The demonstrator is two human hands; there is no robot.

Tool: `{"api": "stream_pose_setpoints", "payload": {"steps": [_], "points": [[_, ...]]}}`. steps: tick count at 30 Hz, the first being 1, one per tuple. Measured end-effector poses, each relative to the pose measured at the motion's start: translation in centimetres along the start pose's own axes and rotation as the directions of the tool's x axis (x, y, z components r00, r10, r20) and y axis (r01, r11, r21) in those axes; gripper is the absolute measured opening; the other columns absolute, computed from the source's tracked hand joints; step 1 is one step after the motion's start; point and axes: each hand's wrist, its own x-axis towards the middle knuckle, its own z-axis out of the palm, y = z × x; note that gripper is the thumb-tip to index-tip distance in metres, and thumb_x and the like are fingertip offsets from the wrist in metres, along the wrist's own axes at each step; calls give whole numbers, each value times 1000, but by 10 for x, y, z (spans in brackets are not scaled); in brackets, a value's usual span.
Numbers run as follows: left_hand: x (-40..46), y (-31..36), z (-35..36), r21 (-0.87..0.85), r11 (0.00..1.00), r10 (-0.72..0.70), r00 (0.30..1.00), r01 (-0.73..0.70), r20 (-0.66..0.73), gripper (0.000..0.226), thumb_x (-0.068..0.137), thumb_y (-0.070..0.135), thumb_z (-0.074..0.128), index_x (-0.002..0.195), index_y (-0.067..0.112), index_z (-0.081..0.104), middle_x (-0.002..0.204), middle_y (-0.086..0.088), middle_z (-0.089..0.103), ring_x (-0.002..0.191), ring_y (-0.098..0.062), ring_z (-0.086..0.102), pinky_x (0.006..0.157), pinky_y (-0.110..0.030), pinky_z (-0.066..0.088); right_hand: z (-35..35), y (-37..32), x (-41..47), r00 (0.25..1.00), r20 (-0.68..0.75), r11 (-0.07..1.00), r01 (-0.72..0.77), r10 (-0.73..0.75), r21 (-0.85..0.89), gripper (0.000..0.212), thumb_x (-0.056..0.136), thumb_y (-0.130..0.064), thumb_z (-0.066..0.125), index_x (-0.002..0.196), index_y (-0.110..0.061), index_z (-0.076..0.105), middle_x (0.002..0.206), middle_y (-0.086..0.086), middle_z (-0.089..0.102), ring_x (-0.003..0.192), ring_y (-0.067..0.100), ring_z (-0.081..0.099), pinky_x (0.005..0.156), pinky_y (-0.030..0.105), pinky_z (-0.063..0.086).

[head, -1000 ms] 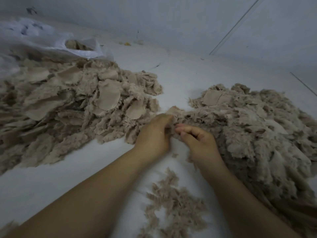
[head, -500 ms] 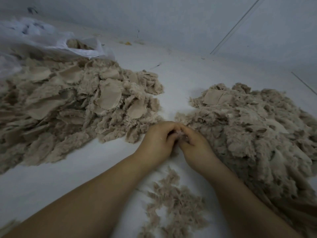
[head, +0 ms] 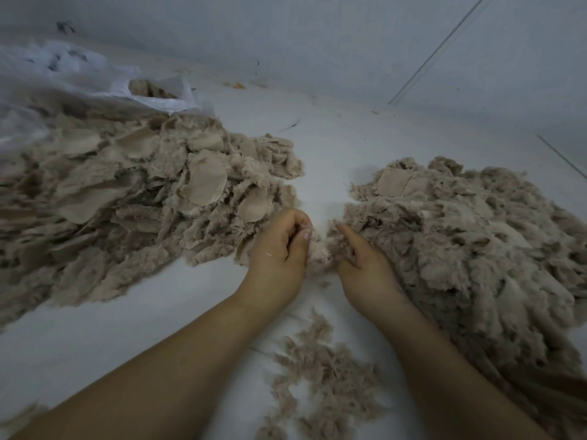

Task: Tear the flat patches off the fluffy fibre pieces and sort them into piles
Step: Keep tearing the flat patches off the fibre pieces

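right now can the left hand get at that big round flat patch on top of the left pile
Probably yes: the round patch lies exposed atop the left pile, just beyond the left hand. But that hand grips a fluffy piece with the right hand.

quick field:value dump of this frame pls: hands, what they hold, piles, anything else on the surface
left hand: left hand, fingers curled, pinching the piece
right hand: right hand, fingers curled into the same piece
held item: beige fluffy fibre piece, between both hands, just above the surface
left pile: large beige heap with many flat round patches
right pile: large beige mostly fluffy heap, touching the right hand
near pile: small scatter of loose fibre tufts, between the forearms
other: clear plastic bag behind the left pile, some fibre inside
surface: white floor
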Motion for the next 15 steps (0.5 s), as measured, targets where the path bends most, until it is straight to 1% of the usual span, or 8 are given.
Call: {"api": "stream_pose_setpoints", "payload": {"steps": [2,3,5,7,9,11,13,15], "points": [[1,-4,1,42,999,-12,1000,12,0,19,97,5,51,84,19,51,66,3,50,59,-25,51,57,-51,49,-1,-2,-5,998,-39,988,64,-59,143,47,92,-2,51,111,-45,56,116,-16,60,69,-6,54,62,18,46],[2,-6,1,58,998,-14,1000,14,-13,21,96,3,54,83,20,51,69,5,50,63,-24,52,61,-50,50,-1,-2,-7,994,-74,983,86,-74,165,39,88,0,53,97,-38,57,107,-14,59,71,-8,55,62,18,43],[3,-7,3,71,997,-4,999,8,-54,22,92,2,60,85,22,54,75,8,52,70,-15,55,66,-41,53,-1,-3,-6,989,-119,982,107,-89,155,21,87,-1,58,83,-21,61,117,-10,57,109,-8,53,79,17,42],[2,-3,5,12,1000,-25,999,25,-40,23,90,5,64,89,28,58,84,8,61,79,-9,62,73,-34,56,0,-5,-4,991,-105,987,95,-82,131,18,93,-11,61,77,-8,70,138,-1,53,133,-2,39,88,2,33],[-1,-2,8,-49,999,6,1000,-5,26,9,88,11,64,89,20,66,86,2,68,83,-15,67,77,-36,58,0,-7,-3,995,-67,985,79,-69,156,32,100,-25,54,87,-9,79,147,2,48,136,-2,34,86,-6,28],[-3,0,8,-66,996,56,997,-53,55,12,88,12,61,87,5,71,84,-7,71,81,-22,69,77,-39,58,0,-10,-4,997,-55,968,65,-53,241,39,102,-34,47,97,-13,80,149,-1,47,134,0,38,93,0,33],[-2,-2,8,-92,995,48,998,-44,47,16,88,10,61,84,0,72,81,-8,72,79,-22,70,76,-39,57,-2,-9,-4,997,-70,936,61,-39,347,39,101,-33,51,85,-10,79,144,-6,51,128,-2,46,90,7,42],[-2,-2,8,-107,994,40,998,-35,48,13,88,8,64,81,1,73,77,-6,72,77,-19,70,75,-34,57,-3,-6,-3,996,-86,923,48,-16,381,33,98,-22,60,77,-1,75,138,-13,53,127,-4,48,86,12,43]]}}
